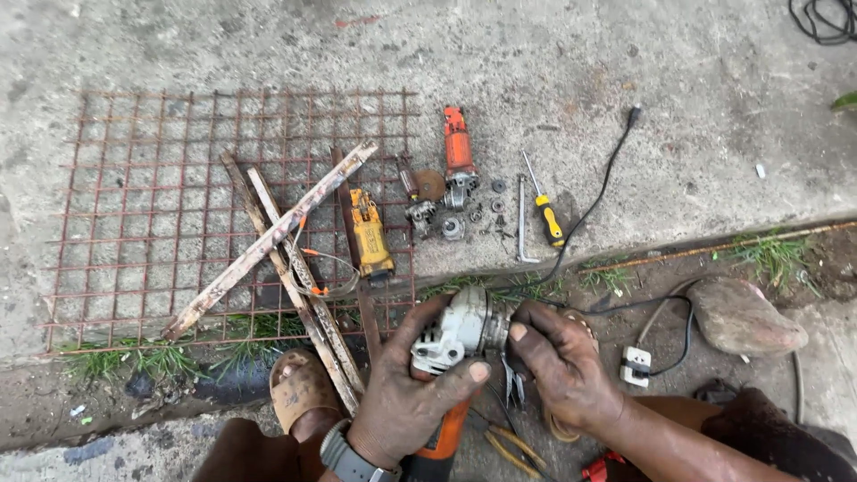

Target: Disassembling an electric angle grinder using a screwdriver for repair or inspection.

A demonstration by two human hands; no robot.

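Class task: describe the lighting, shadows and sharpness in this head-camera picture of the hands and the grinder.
Head view: soft, even daylight, no glare; only faint shadows under the left hand and right hand; the angle grinder is sharp; wide-lens bending at the edges.

Yellow tool (370, 235) on mesh (134, 178) (screwdriver (545, 211) well right), stone (745, 317) rightmost.

Soft daylight, no hard shadows

The light is even and a bit grey, like a cloudy day. The concrete ground (553, 54) looks pale and bright at the top of the frame. The lower edge is darker. Small soft shadows sit under the rusty wire mesh (178, 178). Most of the picture is sharp. Nothing shines too bright. The corners bend a little.
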